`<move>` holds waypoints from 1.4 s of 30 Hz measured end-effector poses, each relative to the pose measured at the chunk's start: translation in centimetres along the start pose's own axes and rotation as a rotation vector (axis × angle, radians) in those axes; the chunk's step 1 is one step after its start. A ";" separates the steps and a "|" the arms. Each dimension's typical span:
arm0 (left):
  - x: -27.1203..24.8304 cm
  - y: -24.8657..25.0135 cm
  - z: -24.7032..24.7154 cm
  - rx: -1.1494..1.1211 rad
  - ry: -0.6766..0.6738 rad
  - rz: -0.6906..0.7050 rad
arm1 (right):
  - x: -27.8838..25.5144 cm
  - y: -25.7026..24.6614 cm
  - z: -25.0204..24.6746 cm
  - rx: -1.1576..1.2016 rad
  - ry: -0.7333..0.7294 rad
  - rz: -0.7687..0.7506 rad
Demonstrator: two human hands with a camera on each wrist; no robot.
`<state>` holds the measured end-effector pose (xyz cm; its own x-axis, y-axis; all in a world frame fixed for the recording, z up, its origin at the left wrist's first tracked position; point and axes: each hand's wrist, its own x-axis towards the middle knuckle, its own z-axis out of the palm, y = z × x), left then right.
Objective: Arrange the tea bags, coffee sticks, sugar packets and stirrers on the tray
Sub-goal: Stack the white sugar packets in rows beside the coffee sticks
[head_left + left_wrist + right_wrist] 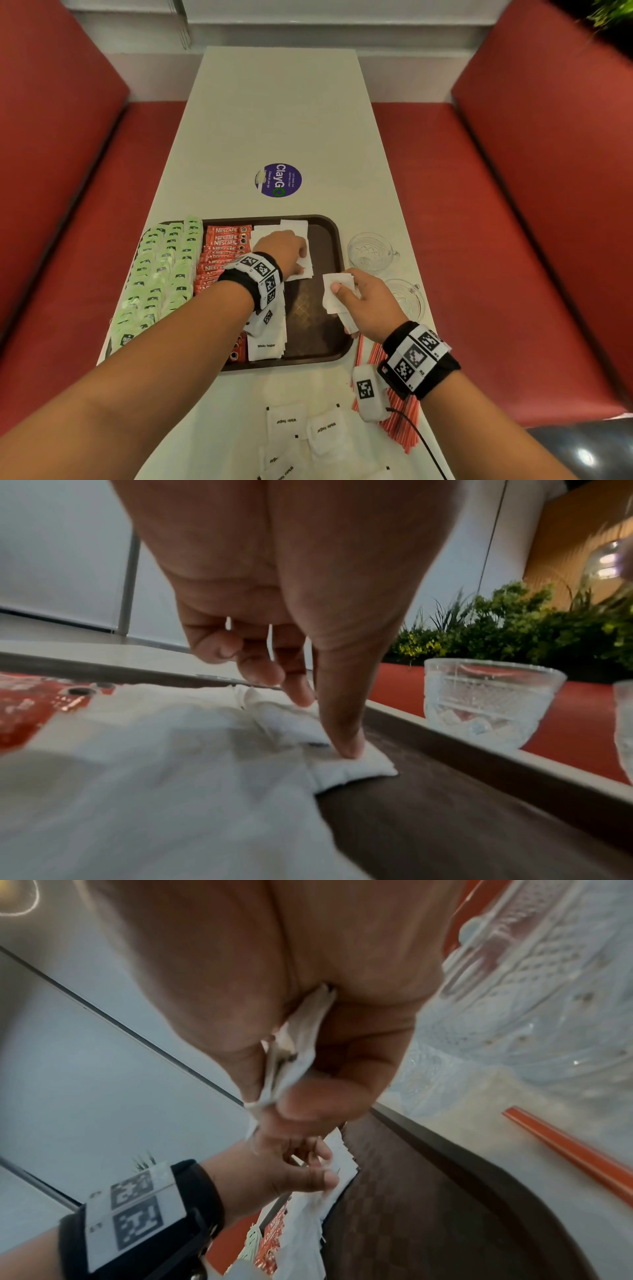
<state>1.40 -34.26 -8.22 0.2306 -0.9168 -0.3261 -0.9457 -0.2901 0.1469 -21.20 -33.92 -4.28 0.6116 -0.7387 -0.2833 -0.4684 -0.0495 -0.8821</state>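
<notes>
A brown tray (329, 246) carries green tea bags (161, 274) at its left, red coffee sticks (222, 240) beside them, then a column of white sugar packets (269, 342). My left hand (296, 262) rests at the far end of that column. Its thumb (342, 745) and fingertips press a sugar packet (363, 767) flat on the tray. My right hand (342, 287) hovers over the tray's right part and pinches a small stack of sugar packets (334, 298) between thumb and fingers. Red stirrers (400, 421) lie on the table under my right wrist.
Loose sugar packets (287, 421) lie on the white table in front of the tray. Two glass cups (371, 251) (407, 298) stand just right of the tray. A purple sticker (278, 180) is beyond it. Red benches flank the table.
</notes>
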 end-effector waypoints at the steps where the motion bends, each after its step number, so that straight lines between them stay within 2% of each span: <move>1: -0.1 0.1 0.0 0.015 -0.025 0.002 | 0.1 0.1 0.0 -0.010 0.005 -0.015; 5: -0.7 0.5 -1.0 -0.008 -0.019 0.008 | 0.5 0.1 -0.1 -0.043 0.026 -0.023; 9: -3.1 1.6 -2.7 -0.356 0.083 0.115 | 0.9 -0.4 0.1 -0.046 0.045 -0.045; 13: -6.5 2.6 -3.5 -0.663 0.082 0.202 | 1.6 -0.5 0.2 -0.018 0.080 -0.049; 16: -7.4 2.6 -2.7 -0.741 0.108 0.221 | 1.8 -0.6 0.4 0.003 0.070 -0.073; 22: -7.8 2.0 -2.6 -0.836 0.247 0.200 | 1.7 -0.8 0.6 -0.072 0.004 -0.135; 26: -7.2 1.5 -3.2 -0.813 0.265 0.198 | 1.7 -1.1 0.6 -0.118 -0.034 -0.116; 30: -5.0 0.1 -3.3 -0.656 0.324 0.035 | 1.6 -1.1 0.1 -0.148 -0.002 -0.076; 34: -2.8 -0.4 -1.7 -0.282 0.122 0.015 | 1.4 -0.8 -0.5 -0.143 0.019 -0.072; 37: -1.8 -0.1 -0.5 -0.152 -0.025 0.024 | 1.4 -0.6 -0.7 -0.119 0.020 -0.051; 39: -1.3 0.0 -0.1 -0.132 -0.051 0.009 | 1.3 -0.6 -0.8 -0.095 0.016 -0.041; 42: -1.0 0.0 -0.1 -0.120 0.011 -0.033 | 0.9 -1.0 -0.9 -0.060 0.008 -0.014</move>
<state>1.17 -33.36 -7.81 0.2646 -0.9088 -0.3226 -0.9034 -0.3506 0.2467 -20.80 -35.14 -3.35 0.6134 -0.7430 -0.2678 -0.4976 -0.1002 -0.8616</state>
